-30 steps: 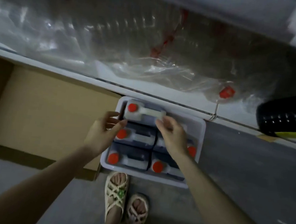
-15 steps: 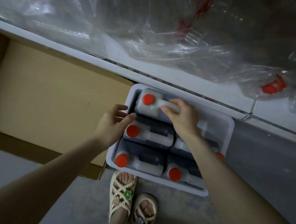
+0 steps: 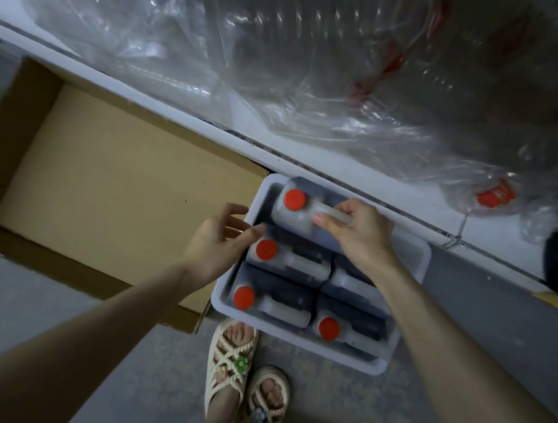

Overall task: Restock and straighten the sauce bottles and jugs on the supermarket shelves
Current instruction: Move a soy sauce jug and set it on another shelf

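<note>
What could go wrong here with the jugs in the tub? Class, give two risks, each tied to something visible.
1. Only the right hand grips the far jug, by its handle; the left hand is open beside it, so it may swing or slip.
2. Sandalled feet stand close to the tub; a dropped jug could hit toes.

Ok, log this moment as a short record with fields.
tub: white plastic, on the floor, holds dark jugs
red caps: four showing
right hand: grips the handle of the far jug
left hand: open, at the tub's left rim
cardboard box: open, left of the tub
</note>
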Available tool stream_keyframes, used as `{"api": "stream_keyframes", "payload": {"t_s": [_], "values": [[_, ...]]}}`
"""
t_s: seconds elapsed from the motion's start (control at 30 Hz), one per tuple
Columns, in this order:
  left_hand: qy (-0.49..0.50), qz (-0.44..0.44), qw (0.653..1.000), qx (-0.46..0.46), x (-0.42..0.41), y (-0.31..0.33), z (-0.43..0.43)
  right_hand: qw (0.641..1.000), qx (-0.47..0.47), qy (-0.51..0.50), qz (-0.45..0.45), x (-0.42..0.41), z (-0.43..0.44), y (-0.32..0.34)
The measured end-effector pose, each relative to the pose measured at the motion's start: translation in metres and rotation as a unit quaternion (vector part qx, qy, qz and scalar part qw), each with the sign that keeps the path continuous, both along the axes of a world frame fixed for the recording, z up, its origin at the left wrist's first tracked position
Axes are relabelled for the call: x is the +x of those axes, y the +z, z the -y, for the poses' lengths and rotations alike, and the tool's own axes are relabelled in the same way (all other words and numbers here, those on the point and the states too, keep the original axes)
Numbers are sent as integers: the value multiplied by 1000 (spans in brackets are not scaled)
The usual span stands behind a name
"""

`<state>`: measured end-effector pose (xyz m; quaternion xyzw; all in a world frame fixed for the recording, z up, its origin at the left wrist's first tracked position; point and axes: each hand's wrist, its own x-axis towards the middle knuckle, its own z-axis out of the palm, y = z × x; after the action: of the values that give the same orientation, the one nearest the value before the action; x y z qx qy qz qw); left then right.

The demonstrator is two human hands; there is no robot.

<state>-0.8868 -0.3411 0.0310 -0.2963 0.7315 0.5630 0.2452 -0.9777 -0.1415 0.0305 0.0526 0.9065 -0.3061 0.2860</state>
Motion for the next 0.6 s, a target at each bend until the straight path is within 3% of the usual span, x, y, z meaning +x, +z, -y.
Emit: {"api": "stream_keyframes", "payload": {"t_s": [0.23, 0.43, 0.6], "values": [[-13, -56, 997, 59, -8, 86, -8, 996, -69, -47, -14, 4, -6, 105], [-58, -145, 985, 71, -9, 189, -4, 987, -146, -56, -37, 16, 1, 234], [-91, -246, 962, 79, 9, 315, 7, 972, -213, -27, -95, 35, 12, 373]]}}
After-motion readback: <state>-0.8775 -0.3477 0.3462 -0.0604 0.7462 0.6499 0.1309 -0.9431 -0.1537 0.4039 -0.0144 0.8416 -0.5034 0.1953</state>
